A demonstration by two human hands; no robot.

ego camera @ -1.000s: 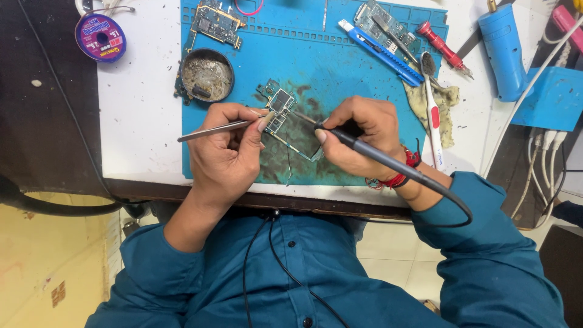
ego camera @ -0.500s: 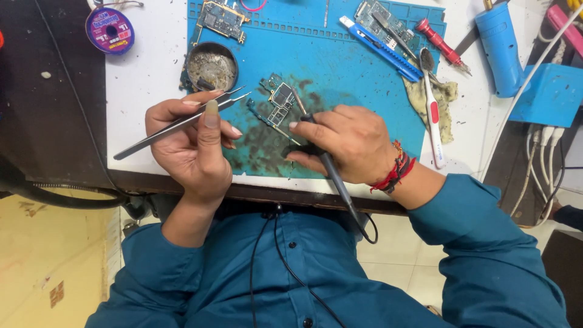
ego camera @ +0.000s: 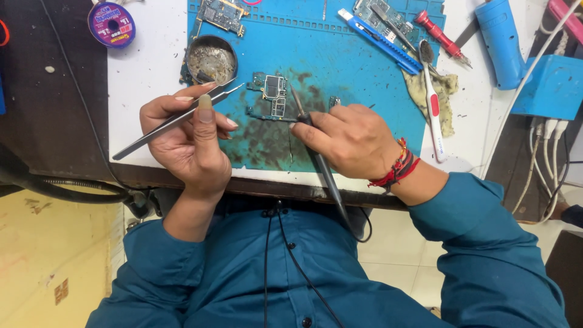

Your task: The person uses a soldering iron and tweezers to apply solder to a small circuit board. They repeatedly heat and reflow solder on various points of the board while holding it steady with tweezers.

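Note:
My left hand grips metal tweezers, their tips pointing right, just under a round tin of dirty paste. My right hand holds a black soldering iron like a pen. Its tip rests beside a small green circuit board lying on the stained blue work mat. The iron's black cable runs down past my teal shirt.
A second circuit board, a third board, a blue utility knife, a red screwdriver, a white toothbrush on a dirty rag, a purple solder reel, and a blue tool with its stand surround the mat.
My left hand drew the tweezers away from the board, to the left and up toward the tin. The right hand shifted the iron so its tip sits at the board's right edge.

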